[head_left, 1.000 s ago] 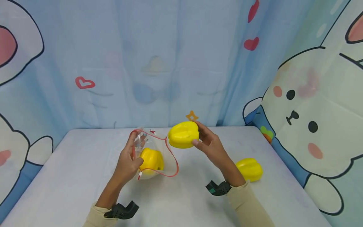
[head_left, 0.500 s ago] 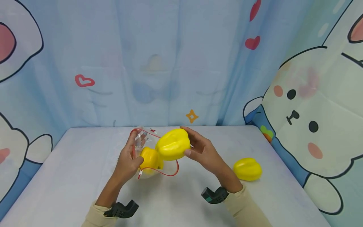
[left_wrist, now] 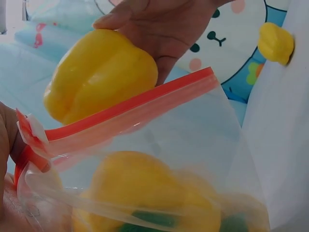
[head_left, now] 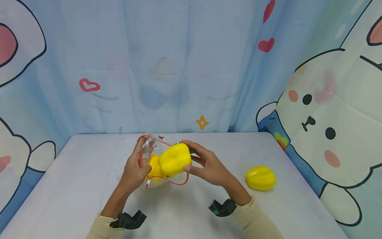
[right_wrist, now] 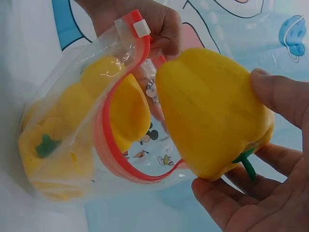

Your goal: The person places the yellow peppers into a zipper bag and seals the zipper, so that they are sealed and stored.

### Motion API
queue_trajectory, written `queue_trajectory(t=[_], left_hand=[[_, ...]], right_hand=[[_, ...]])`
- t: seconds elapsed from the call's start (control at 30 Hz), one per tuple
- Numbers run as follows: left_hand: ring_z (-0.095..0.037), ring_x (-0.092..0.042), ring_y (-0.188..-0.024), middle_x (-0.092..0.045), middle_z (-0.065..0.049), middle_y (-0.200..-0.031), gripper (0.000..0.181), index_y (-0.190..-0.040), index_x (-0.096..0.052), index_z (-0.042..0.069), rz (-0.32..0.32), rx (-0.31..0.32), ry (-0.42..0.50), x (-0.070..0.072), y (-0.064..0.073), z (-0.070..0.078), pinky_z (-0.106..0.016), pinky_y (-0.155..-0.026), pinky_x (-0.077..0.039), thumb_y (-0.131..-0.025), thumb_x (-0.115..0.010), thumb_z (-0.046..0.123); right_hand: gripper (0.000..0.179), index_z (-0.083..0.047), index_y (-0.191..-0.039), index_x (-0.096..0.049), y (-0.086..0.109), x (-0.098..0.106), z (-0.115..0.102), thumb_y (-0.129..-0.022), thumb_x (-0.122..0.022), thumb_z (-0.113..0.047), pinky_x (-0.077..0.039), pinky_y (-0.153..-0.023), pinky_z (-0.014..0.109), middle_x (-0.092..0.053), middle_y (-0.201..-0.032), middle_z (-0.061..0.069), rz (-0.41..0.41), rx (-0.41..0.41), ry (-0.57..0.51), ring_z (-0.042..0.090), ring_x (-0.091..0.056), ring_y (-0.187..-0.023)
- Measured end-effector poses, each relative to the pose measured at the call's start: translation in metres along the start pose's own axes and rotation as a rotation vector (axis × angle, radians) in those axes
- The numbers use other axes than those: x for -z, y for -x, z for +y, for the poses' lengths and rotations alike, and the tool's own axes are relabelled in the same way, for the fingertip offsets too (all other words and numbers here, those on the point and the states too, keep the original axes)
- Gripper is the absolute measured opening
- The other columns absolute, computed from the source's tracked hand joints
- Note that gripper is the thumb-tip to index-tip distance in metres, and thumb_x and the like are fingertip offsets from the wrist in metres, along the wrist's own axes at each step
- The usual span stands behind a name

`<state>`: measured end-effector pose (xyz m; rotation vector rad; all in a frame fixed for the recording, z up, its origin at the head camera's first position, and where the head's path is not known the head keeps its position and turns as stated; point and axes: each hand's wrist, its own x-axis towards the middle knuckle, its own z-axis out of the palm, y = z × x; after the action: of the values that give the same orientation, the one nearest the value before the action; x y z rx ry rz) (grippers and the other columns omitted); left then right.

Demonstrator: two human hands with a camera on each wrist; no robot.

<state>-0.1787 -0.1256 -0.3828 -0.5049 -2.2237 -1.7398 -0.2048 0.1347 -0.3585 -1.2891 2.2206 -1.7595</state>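
Holding pepper [right_wrist: 212, 113] at bag's open rim [right_wrist: 103, 137]

A blue curtain [head_left: 149, 39] hangs behind the far edge of the white bench [head_left: 80, 176], a cartoon rabbit [head_left: 355, 116] beyond its right edge.

no readable text, label or number, on the clear bag [left_wrist: 140, 108], yellow peppers [head_left: 175, 158] or cartoon backdrop [head_left: 179, 66]
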Motion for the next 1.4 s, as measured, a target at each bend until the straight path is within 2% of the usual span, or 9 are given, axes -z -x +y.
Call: queue_trajectory(t=[0.1, 0.27, 0.4, 0.5, 0.67, 0.8, 0.93, 1.2, 1.4], left_hand=[[-0.031, -0.030, -0.133, -0.013, -0.010, -0.161, 0.089, -0.156, -0.013, 0.005, -0.005, 0.005, 0.003, 0.001, 0.000, 0.000, -0.020, -0.053, -0.048, -0.076, -0.048, -0.013], [-0.030, -0.042, -0.121, -0.014, -0.010, -0.161, 0.088, -0.156, -0.015, 0.006, -0.012, 0.018, 0.018, 0.001, 0.001, 0.001, -0.022, -0.045, -0.043, -0.077, -0.048, -0.013], [-0.018, -0.055, -0.076, -0.015, -0.010, -0.160, 0.088, -0.156, -0.016, 0.008, -0.019, 0.031, 0.033, -0.001, 0.002, 0.002, -0.022, -0.045, -0.044, -0.077, -0.048, -0.014], [-0.012, -0.040, -0.049, -0.016, -0.010, -0.160, 0.089, -0.156, -0.016, 0.009, -0.027, 0.036, 0.030, -0.001, 0.002, 0.002, -0.022, -0.045, -0.045, -0.077, -0.049, -0.013], [-0.009, -0.027, -0.039, -0.016, -0.013, -0.160, 0.090, -0.156, -0.016, 0.008, -0.031, 0.029, 0.010, -0.003, 0.002, 0.003, -0.023, -0.043, -0.045, -0.076, -0.050, -0.013], [-0.013, -0.041, -0.045, -0.019, -0.015, -0.158, 0.089, -0.156, -0.017, 0.008, -0.034, 0.035, -0.002, -0.003, 0.002, 0.003, -0.024, -0.048, -0.050, -0.076, -0.052, -0.013], [-0.023, -0.057, -0.068, -0.019, -0.015, -0.158, 0.089, -0.156, -0.017, 0.008, -0.038, 0.026, 0.011, -0.003, 0.002, 0.004, -0.026, -0.058, -0.055, -0.077, -0.052, -0.014], [-0.036, -0.053, -0.106, -0.019, -0.016, -0.158, 0.089, -0.156, -0.016, 0.006, -0.030, 0.013, 0.030, -0.002, 0.000, 0.003, -0.026, -0.072, -0.056, -0.076, -0.051, -0.015], [-0.036, -0.052, -0.107, -0.018, -0.016, -0.159, 0.088, -0.155, -0.016, 0.005, -0.024, -0.007, 0.021, 0.000, 0.001, 0.002, -0.025, -0.064, -0.056, -0.077, -0.050, -0.014]], right_hand=[[0.066, -0.010, -0.147, -0.040, 0.001, 0.000, 0.002, -0.088, -0.068, -0.005, -0.042, -0.102, 0.036, -0.046, -0.143, 0.004, -0.025, 0.002, 0.049, 0.024, -0.049, -0.122], [0.067, -0.007, -0.147, -0.040, 0.000, -0.003, 0.004, -0.087, -0.070, -0.004, -0.042, -0.103, 0.036, -0.042, -0.145, 0.008, -0.032, -0.006, 0.088, 0.024, -0.048, -0.124], [0.070, -0.007, -0.147, -0.040, -0.003, -0.009, 0.003, -0.085, -0.072, -0.002, -0.041, -0.103, 0.037, -0.041, -0.146, 0.008, -0.009, -0.017, 0.116, 0.024, -0.045, -0.126], [0.071, -0.005, -0.147, -0.039, -0.005, -0.014, 0.003, -0.084, -0.072, -0.002, -0.040, -0.103, 0.039, -0.040, -0.146, 0.009, 0.001, -0.008, 0.133, 0.025, -0.043, -0.128], [0.072, -0.007, -0.147, -0.039, -0.007, -0.023, 0.005, -0.083, -0.074, -0.005, -0.040, -0.104, 0.038, -0.039, -0.147, 0.008, 0.023, -0.002, 0.202, 0.023, -0.041, -0.131], [0.074, -0.015, -0.147, -0.042, -0.008, -0.031, 0.010, -0.082, -0.077, -0.011, -0.041, -0.103, 0.036, -0.037, -0.149, 0.005, 0.053, -0.031, 0.335, 0.021, -0.036, -0.136], [0.077, -0.018, -0.147, -0.044, -0.009, -0.039, 0.013, -0.080, -0.079, -0.014, -0.041, -0.102, 0.037, -0.038, -0.149, 0.005, 0.112, -0.040, 0.425, 0.022, -0.035, -0.137], [0.078, -0.013, -0.145, -0.048, -0.011, -0.053, 0.013, -0.075, -0.083, -0.013, -0.041, -0.103, 0.039, -0.040, -0.146, 0.006, 0.252, 0.032, 0.464, 0.024, -0.033, -0.135], [0.077, -0.008, -0.145, -0.046, -0.011, -0.056, 0.014, -0.076, -0.082, -0.013, -0.043, -0.101, 0.032, -0.039, -0.145, 0.009, 0.199, 0.115, 0.487, 0.024, -0.038, -0.133]])
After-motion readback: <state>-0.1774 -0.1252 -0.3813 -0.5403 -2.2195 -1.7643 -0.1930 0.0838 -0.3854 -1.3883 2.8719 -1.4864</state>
